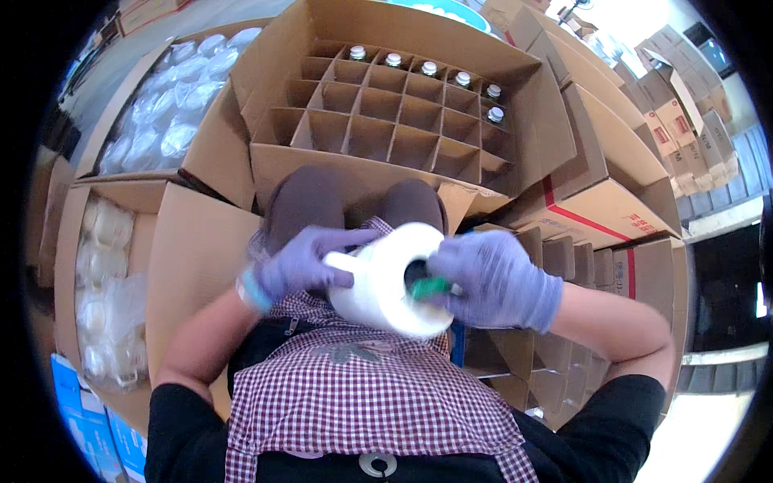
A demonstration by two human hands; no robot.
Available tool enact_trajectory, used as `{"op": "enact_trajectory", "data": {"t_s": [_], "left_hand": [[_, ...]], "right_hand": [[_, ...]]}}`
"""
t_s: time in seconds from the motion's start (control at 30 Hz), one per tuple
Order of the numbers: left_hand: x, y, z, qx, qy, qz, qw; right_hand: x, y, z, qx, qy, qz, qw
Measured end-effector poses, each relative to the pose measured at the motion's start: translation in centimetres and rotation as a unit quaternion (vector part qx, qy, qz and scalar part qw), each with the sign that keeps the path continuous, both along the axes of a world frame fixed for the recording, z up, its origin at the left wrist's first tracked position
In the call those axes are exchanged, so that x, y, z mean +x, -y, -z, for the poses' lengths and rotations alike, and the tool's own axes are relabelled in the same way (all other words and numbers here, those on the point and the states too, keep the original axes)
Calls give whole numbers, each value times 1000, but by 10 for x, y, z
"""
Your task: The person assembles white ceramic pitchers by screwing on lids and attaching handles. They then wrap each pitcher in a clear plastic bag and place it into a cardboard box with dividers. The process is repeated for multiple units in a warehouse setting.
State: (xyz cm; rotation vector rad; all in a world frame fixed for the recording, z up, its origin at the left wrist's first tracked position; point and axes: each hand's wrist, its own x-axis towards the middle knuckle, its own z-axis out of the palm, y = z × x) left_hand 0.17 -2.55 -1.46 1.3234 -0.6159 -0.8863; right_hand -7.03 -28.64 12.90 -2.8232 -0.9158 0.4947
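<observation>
Across my lap lies a white, rounded, jug-like container point(366, 302), its dark round opening turned to the right. My left hand point(310, 262), in a purple glove, curls round the white handle-like bar on its left side. At the opening, my purple-gloved right hand point(495, 278) is closed on a small green object point(431, 287). Motion blur and the fingers hide that object's exact kind. In front of my knees stands a cardboard box point(314, 157) with a grid of dividers. Several white-capped bottles point(429, 69) fill cells along its far and right sides.
To the left, an open carton point(121, 189) holds several plastic-wrapped clear or white items point(181, 97). Nearer, another carton point(153, 241) contains white wrapped containers point(105, 266). More open cartons point(612, 189) crowd the right, beside a divided box point(555, 338). Stacked boxes point(684, 137) stand farther off.
</observation>
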Motion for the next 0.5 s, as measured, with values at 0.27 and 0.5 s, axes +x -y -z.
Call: {"op": "enact_trajectory", "data": {"t_s": [0.27,0.5], "left_hand": [[-43,20,-5,137,69,-272,950],[-42,-10,45,-75,-111,-262,956]], "right_hand": [[58,52,79,354,60,259,896],[147,189,175,66,153,451,877]]}}
